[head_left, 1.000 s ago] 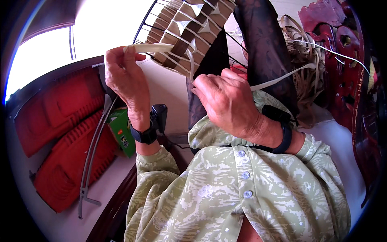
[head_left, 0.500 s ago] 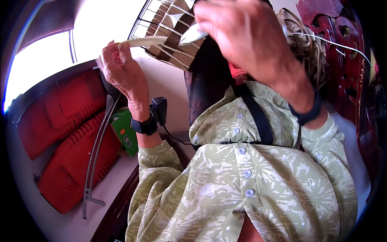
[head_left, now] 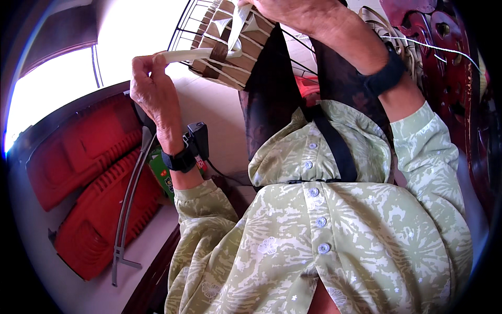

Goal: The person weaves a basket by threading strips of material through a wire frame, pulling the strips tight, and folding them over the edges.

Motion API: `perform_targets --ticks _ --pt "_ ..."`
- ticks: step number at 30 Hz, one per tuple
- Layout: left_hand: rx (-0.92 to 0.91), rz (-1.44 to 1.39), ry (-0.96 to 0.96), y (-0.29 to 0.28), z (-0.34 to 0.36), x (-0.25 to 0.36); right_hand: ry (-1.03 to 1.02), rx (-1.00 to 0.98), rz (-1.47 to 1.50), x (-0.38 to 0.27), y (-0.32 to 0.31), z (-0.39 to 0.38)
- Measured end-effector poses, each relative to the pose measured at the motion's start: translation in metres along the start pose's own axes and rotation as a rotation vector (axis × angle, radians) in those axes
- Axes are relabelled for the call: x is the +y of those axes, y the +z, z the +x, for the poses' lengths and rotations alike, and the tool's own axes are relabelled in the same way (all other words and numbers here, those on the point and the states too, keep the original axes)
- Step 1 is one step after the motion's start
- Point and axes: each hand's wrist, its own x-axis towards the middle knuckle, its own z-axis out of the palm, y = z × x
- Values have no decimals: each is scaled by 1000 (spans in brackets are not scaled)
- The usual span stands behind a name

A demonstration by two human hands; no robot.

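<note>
A wide white strip runs from the pinched fingertips of my left hand to a woven panel. The panel has broad brown bands crossed by white cords, on a black wire frame. At the panel, the strip passes by a dark brown crosspiece and turns upward to my right hand. That hand is at the top edge, palm down, closed at the strip's upper part; its fingertips are partly cut off. Small white folded points stick up from the panel.
Red plastic pieces lie on the left beside a grey curved metal bar and a green box. At right stand a carved dark red wooden seat and a bundle of beige strips. A white cord crosses the seat.
My right hand has moved up and left, drawing part of the white strip upward over the panel. My left hand has stayed nearly in place, still pinching the strip.
</note>
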Motion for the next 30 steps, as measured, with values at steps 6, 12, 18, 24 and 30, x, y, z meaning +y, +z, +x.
perform_targets --ticks 6,12,18,24,30 --pt "-50 -6 -58 -8 -3 3 98 -123 -101 12 18 -10" --pt "-133 323 269 -21 18 45 49 24 14 6 26 -15" --pt "-509 217 520 23 69 50 200 -185 159 7 18 -15" --pt "-1126 225 265 54 91 47 105 33 -75 -2 -7 -28" --pt "-1024 234 210 38 91 47 494 164 262 -57 -46 -71"
